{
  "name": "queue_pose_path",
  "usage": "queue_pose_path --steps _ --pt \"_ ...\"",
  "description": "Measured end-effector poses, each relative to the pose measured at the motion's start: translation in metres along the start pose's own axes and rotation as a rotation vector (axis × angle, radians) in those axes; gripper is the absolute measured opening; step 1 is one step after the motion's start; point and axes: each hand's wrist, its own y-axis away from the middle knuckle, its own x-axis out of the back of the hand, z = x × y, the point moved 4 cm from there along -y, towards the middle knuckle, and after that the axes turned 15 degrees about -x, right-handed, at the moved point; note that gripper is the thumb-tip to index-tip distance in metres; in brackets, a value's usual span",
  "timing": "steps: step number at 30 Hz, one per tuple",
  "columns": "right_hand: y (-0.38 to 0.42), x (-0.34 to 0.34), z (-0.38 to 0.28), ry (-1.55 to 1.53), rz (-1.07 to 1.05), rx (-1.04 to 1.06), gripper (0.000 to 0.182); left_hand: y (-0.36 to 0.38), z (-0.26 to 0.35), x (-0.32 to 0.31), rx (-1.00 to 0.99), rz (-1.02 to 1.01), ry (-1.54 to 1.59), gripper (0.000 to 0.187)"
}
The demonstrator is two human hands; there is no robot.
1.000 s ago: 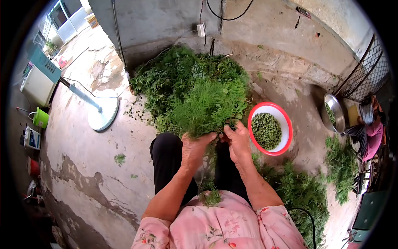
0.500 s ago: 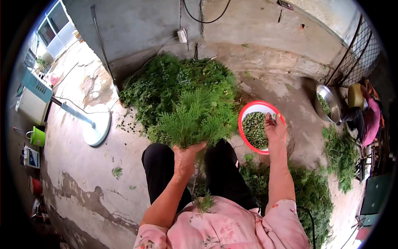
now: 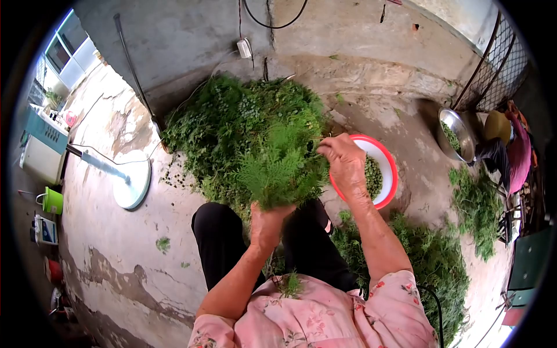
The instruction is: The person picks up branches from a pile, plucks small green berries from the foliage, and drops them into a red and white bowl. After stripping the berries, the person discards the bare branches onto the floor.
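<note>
From your head camera, the red-rimmed bowl [image 3: 383,174] by your right knee holds small green seeds; your right hand partly covers it. A steel bowl [image 3: 458,139] further right also holds greens. The big pile of green sprigs [image 3: 232,122] fills the floor ahead up to the wall, with bare concrete open to your left near the fan base [image 3: 132,182]. Your left hand [image 3: 268,223] is clenched around the stems of a leafy bunch [image 3: 281,168], held upright. Your right hand [image 3: 347,162] pinches narrowly at the bunch's upper right edge.
</note>
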Motion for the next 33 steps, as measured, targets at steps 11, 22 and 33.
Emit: queue_pose_path --steps 11,22,33 --pt "0.004 0.031 -0.006 -0.61 -0.072 -0.553 0.006 -0.008 -0.007 -0.001 0.239 0.447 0.699 0.017" --pt "0.032 -0.033 0.008 0.508 -0.198 0.02 0.023 -0.007 -0.015 -0.039 0.303 0.683 1.107 0.015" --pt "0.019 0.037 0.119 -1.014 0.103 -0.922 0.019 -0.004 -0.027 -0.028 0.377 0.5 1.08 0.024"
